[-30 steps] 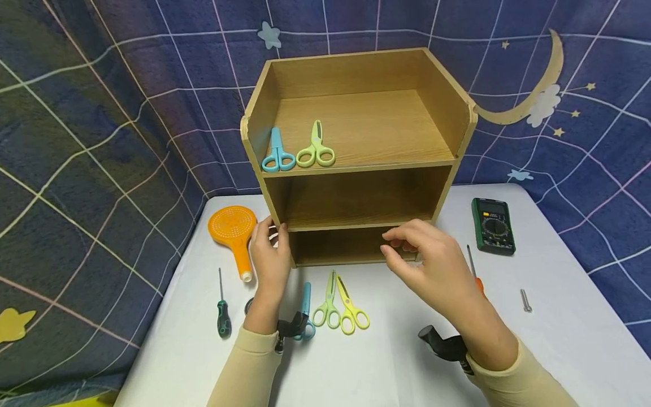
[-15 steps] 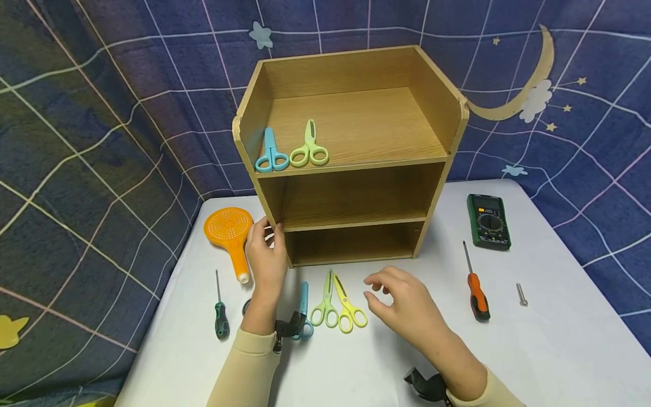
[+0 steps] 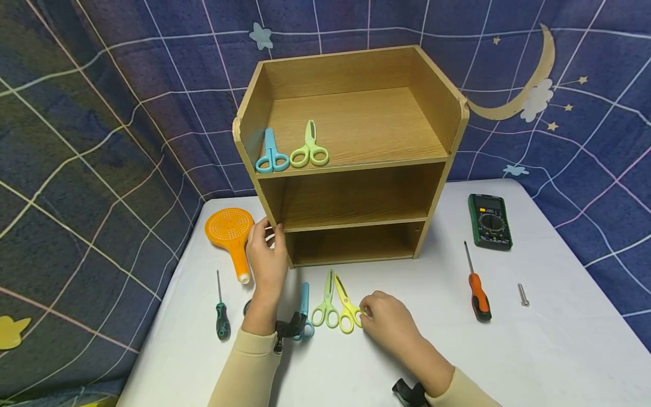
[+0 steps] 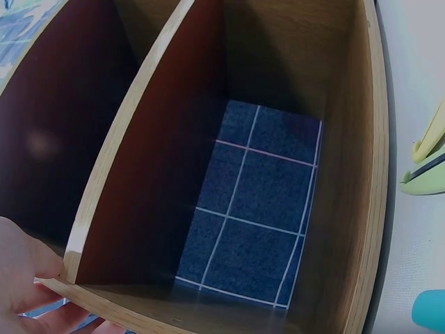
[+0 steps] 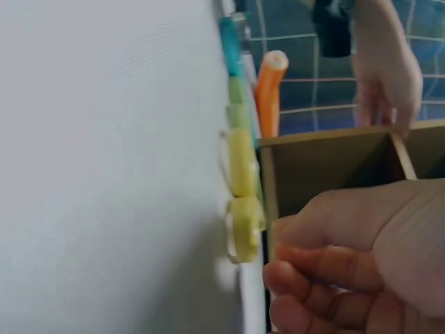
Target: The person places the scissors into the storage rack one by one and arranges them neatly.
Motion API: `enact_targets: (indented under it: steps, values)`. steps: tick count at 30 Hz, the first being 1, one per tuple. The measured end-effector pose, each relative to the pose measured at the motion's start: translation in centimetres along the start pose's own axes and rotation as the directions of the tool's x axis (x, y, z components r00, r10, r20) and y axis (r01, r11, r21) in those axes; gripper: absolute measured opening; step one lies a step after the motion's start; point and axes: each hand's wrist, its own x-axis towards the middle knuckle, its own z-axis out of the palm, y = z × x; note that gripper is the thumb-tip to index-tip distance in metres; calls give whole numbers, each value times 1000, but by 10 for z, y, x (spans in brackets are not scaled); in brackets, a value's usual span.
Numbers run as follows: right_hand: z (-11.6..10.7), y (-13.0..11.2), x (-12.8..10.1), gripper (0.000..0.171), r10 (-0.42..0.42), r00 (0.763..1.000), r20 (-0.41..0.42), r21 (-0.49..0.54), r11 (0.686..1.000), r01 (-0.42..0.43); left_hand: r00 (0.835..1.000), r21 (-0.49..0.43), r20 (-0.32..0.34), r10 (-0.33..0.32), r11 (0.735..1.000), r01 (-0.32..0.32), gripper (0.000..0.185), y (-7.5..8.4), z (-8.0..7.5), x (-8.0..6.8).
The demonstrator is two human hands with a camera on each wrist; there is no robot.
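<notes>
My left hand [image 3: 267, 254] grips the left side panel of a small wooden shelf [image 3: 356, 124], with the thumb at its front edge; the left wrist view shows the fingers [image 4: 59, 316] outside the panel. On the white table before the shelf lie blue scissors [image 3: 304, 297], light green scissors [image 3: 326, 303] and yellow scissors [image 3: 349, 306] in a row. The left forearm's camera mount partly covers the blue pair. My right hand [image 3: 394, 322] is low at the yellow scissors' right handle, fingers loosely bent. In the right wrist view a small gap separates its fingertips from the yellow handles [image 5: 243, 163].
Blue scissors [image 3: 270, 142] and green scissors [image 3: 308, 147] lie on the top shelf. Left stand an orange shower head [image 3: 230, 229] and a green screwdriver [image 3: 222, 320]. Rightward lie an orange-black screwdriver [image 3: 478, 294], a multimeter [image 3: 490, 226] and a bolt [image 3: 523, 295].
My right hand has come from the shelf's lower right front down and left to the yellow scissors. The left hand keeps its hold on the panel; the head view shifted slightly.
</notes>
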Motion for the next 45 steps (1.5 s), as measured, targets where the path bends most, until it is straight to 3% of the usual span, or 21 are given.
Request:
enact_targets:
  steps: [8,15,23,32,40,45]
  values:
    - [11,2,6,10,13,1000,-11,-18,1000,-13,1000,1,-3,0,1000,0,22,-2,-1,-1]
    - [0,6,7,18,49,998,-31,48,998,-47,1000,7,-1,7,1000,-7,22,-1,-2,-2]
    - [-39,-2,1,17,96,995,-14,78,993,-94,1000,11,-5,7,1000,-7,22,-1,-2,-2]
    - [-97,-16,-8,12,89,992,-94,61,995,-84,1000,0,-7,11,1000,-11,22,0,-2,0]
    - [-141,-23,-17,10,50,971,-233,54,998,-39,1000,-6,-1,3,1000,-3,21,0,-1,0]
    - [-168,-25,-18,13,-36,929,-369,50,997,59,1000,-3,4,5,1000,-5,21,0,0,0]
